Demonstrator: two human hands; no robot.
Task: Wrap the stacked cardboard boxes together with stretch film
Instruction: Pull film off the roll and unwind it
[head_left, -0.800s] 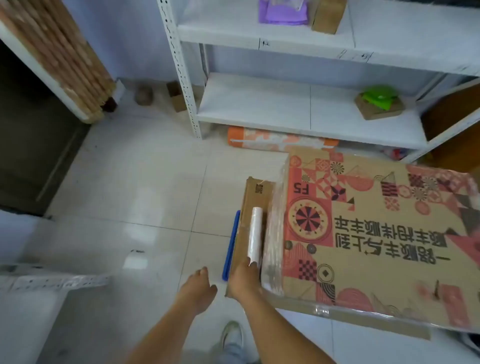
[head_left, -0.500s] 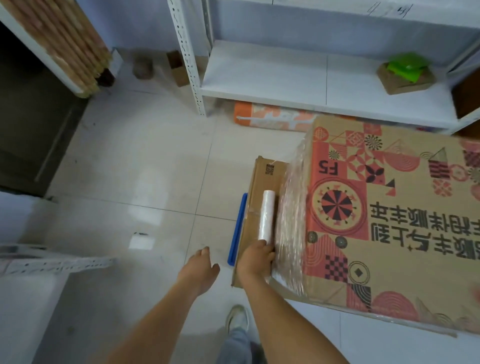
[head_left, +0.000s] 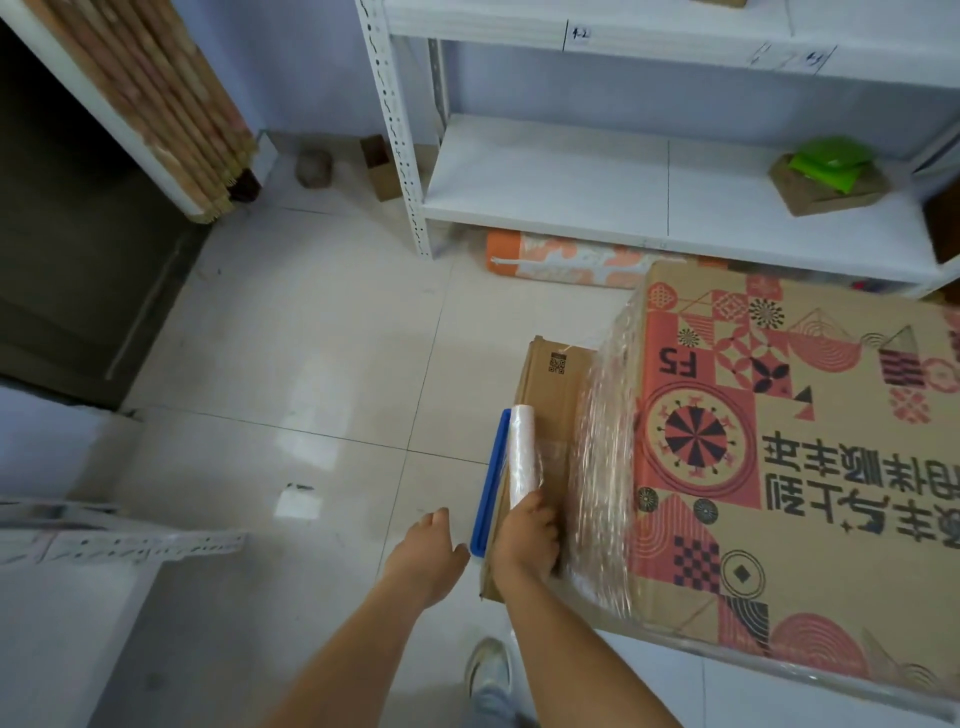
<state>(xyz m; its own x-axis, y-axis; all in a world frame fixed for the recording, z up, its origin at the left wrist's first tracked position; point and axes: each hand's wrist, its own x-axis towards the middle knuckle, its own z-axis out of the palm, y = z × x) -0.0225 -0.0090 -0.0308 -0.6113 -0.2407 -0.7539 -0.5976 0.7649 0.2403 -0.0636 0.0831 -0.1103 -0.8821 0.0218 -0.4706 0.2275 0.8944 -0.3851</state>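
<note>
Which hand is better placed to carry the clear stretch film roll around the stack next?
Right. The right hand already grips the clear stretch film roll against the plain brown cardboard box; the left hand hangs free, holding nothing.

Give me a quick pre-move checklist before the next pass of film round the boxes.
1. Right hand grips the film roll: ok.
2. Left hand free, holding nothing: ok.
3. Film already clinging to the printed box side: ok.
4. Film reaching the plain box beneath: cannot tell.
5. Blue bar beside the roll may snag: not ok.
6. Far side of the stack clear: cannot tell.
</note>
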